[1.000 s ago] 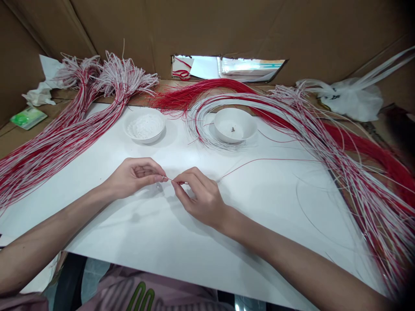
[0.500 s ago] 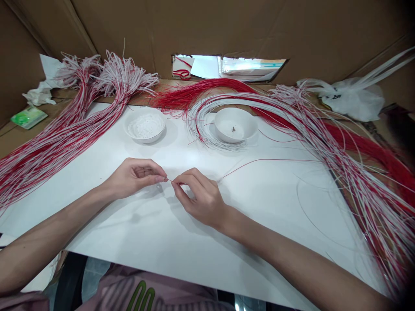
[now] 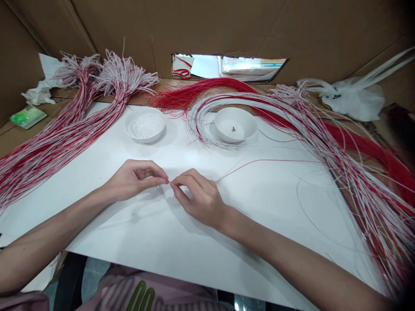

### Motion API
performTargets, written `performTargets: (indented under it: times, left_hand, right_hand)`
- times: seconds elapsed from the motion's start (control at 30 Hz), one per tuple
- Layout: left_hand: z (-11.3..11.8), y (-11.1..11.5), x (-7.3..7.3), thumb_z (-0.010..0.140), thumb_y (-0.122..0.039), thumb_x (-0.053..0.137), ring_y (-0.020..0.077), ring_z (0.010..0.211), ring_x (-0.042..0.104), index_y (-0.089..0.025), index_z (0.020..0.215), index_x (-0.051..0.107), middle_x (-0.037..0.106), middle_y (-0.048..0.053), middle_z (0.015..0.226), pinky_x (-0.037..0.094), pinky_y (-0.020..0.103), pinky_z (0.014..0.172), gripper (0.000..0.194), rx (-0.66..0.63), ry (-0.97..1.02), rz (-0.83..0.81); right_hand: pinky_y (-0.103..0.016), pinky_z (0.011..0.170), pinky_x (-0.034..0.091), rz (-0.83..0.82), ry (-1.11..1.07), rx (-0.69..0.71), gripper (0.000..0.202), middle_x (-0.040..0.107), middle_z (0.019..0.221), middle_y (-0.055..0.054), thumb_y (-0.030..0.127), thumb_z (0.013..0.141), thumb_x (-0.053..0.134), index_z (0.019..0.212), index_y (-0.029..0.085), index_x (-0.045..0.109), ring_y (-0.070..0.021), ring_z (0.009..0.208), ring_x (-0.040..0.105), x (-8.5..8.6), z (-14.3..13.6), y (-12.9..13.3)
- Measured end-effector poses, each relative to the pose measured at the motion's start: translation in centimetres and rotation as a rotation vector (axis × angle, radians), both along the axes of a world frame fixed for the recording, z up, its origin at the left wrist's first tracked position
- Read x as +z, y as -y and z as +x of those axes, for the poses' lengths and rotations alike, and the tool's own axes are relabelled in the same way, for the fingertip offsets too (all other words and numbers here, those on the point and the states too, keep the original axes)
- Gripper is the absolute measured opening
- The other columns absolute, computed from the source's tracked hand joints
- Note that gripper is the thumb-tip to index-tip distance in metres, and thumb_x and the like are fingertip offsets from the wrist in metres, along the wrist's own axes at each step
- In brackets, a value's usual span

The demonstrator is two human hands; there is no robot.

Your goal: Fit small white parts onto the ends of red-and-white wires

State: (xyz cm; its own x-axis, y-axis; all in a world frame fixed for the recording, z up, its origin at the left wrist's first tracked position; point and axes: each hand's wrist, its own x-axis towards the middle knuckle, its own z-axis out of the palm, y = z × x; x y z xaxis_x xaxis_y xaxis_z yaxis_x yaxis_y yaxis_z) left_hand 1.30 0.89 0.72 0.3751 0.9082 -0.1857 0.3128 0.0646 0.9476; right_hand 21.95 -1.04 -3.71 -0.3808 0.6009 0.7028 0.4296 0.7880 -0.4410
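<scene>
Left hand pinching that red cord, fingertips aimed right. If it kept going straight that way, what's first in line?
The right hand. The left hand points across the white sheet at it, both pinching the red cord, fingertips nearly touching. Whether they already touch is unclear.

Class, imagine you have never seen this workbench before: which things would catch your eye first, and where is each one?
First, the big sheaves of red and white strands: one bundle sweeps along the left, another curves down the right of the white sheet. In the middle, the left hand and right hand pinch a thin red strand between their fingertips. Behind them sit two white bowls, one holding white grains.
</scene>
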Motion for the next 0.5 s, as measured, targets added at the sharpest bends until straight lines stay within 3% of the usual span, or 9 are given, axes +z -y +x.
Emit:
performTargets:
  times: [0.23, 0.37, 0.5]
  left_hand:
    - [0.2, 0.2, -0.4, 0.082, -0.029, 0.069, 0.0145, 0.075, 0.065, -0.018, 0.081, 0.072, 0.073, 0.002, 0.080, 0.050, 0.024, 0.070, 0.012, -0.035, -0.117, 0.229]
    - [0.1, 0.6, -1.1, 0.088, -0.024, 0.061, 0.0147, 0.076, 0.066, -0.020, 0.090, 0.071, 0.073, 0.003, 0.084, 0.051, 0.025, 0.071, 0.011, -0.094, -0.171, 0.446]
    - [0.1, 0.9, -1.3, 0.089, -0.021, 0.059, 0.0152, 0.078, 0.066, -0.021, 0.093, 0.069, 0.073, 0.003, 0.085, 0.053, 0.026, 0.072, 0.011, -0.110, -0.207, 0.597]
  right_hand:
    - [-0.020, 0.054, 0.043, -0.002, 0.037, -0.029, 0.006, 0.066, 0.081, -0.001, 0.013, 0.093, 0.055, 0.092, 0.017, 0.059, -0.0081, 0.066, 0.060, 0.1, 0.0, -0.1]
    - [-0.021, 0.050, 0.040, -0.019, 0.051, -0.071, 0.005, 0.069, 0.086, 0.000, 0.018, 0.093, 0.058, 0.098, 0.018, 0.060, -0.0057, 0.061, 0.059, 0.1, -0.1, 0.0]
    - [-0.020, 0.053, 0.042, 0.003, 0.034, -0.061, 0.008, 0.070, 0.084, 0.002, 0.013, 0.090, 0.060, 0.096, 0.018, 0.059, -0.0059, 0.060, 0.059, 0.2, -0.2, 0.1]
